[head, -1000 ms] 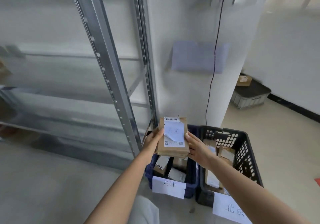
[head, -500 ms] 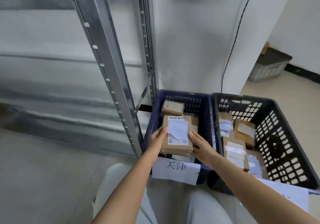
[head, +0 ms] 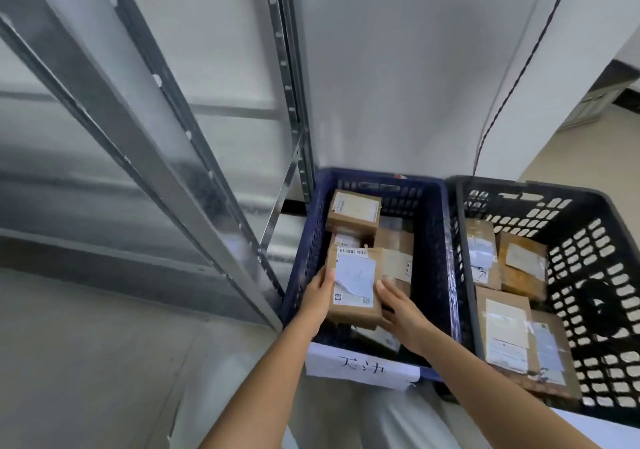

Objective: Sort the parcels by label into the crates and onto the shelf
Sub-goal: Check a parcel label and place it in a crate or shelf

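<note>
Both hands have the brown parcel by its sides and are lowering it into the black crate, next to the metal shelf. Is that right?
Not quite. The head view shows both the left hand and the right hand holding the brown parcel by its sides over the blue crate, not the black crate. The blue crate is the one beside the metal shelf.

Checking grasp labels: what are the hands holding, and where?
A brown parcel, over the blue crate: left hand on its left edge, right hand on its right edge.
</note>
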`<state>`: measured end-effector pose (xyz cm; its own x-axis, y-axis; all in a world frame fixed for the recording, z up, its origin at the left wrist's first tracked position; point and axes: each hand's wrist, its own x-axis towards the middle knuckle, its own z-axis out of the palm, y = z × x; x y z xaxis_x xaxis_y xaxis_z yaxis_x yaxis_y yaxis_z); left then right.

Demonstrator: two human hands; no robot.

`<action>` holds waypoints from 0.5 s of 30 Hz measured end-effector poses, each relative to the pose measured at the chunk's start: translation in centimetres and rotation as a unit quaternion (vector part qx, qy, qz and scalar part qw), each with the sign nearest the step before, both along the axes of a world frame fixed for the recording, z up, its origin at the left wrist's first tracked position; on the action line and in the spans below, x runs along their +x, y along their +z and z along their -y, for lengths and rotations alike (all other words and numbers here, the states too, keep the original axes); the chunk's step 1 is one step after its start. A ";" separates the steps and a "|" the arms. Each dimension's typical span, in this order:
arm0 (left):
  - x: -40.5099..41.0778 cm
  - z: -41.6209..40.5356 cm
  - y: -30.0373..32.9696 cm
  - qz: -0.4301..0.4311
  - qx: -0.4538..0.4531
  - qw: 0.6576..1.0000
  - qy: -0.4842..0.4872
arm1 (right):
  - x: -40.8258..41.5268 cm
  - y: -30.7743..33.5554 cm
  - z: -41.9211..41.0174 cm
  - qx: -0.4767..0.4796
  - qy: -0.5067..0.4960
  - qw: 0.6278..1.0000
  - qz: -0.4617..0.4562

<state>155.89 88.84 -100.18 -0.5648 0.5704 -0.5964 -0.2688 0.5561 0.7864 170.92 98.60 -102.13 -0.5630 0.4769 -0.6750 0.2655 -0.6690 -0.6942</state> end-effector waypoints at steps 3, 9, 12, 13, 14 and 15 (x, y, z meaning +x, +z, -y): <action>-1.5 -1.2 -2.1 -0.024 -0.034 0.999 -0.014 | -1.8 -3.0 -0.2 -0.029 0.011 0.999 0.014; -3.8 -2.1 -6.4 -0.043 -0.118 0.992 -0.032 | -4.9 -7.2 -0.5 -0.055 0.023 0.997 0.038; -4.0 -2.6 -7.8 -0.030 -0.153 0.987 -0.037 | -4.7 -9.2 -0.8 -0.053 0.012 0.997 0.053; -3.8 -2.8 -8.5 -0.021 -0.141 0.989 -0.030 | -4.5 -9.9 -1.1 -0.045 0.004 0.997 0.058; -3.8 -3.1 -9.0 -0.010 -0.127 0.992 -0.022 | -4.5 -10.4 -1.4 -0.035 -0.009 0.997 0.065; -3.8 -3.4 -9.4 -0.004 -0.114 0.993 -0.010 | -4.6 -10.6 -1.7 -0.024 -0.021 0.997 0.070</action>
<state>152.13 92.28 -109.60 -0.5598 0.4328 -0.7066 -0.2495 0.7252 0.6418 166.29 100.33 -112.75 -0.4412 0.4642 -0.7680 0.3288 -0.7127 -0.6197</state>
